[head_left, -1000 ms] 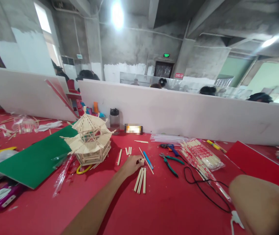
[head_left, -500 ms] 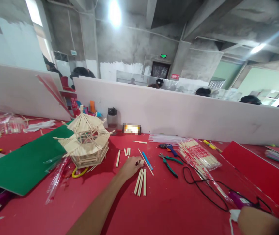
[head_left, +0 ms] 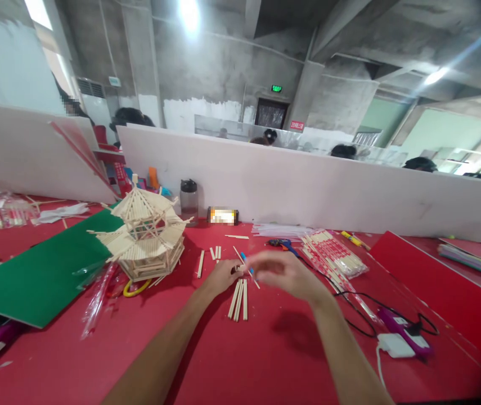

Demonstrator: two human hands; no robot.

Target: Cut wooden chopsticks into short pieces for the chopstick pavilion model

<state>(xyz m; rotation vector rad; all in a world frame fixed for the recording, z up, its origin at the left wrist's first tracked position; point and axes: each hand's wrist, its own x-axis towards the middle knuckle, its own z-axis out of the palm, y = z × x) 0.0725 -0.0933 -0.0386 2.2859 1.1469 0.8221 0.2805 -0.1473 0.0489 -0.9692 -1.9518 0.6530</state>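
My left hand is closed in a pinch on a small pale wooden piece, low over the red table; its exact shape is partly hidden by my fingers. My right hand hovers just to the right, a little blurred, with curved fingers apart and nothing visible in them. It partly covers a blue pen and a thin stick lying beside it. Several wooden sticks lie fanned out below my left hand. Shorter sticks and a longer one lie to its left.
A pagoda-like stick model stands at left by a green board. A bottle stands against the white partition. At right lie a glue gun, bagged chopsticks, a purple power strip with cable, and a red board.
My right hand has come in from the lower right to beside my left hand, now hiding the green-handled pliers. My left hand stays in its pinch. The view has shifted slightly.
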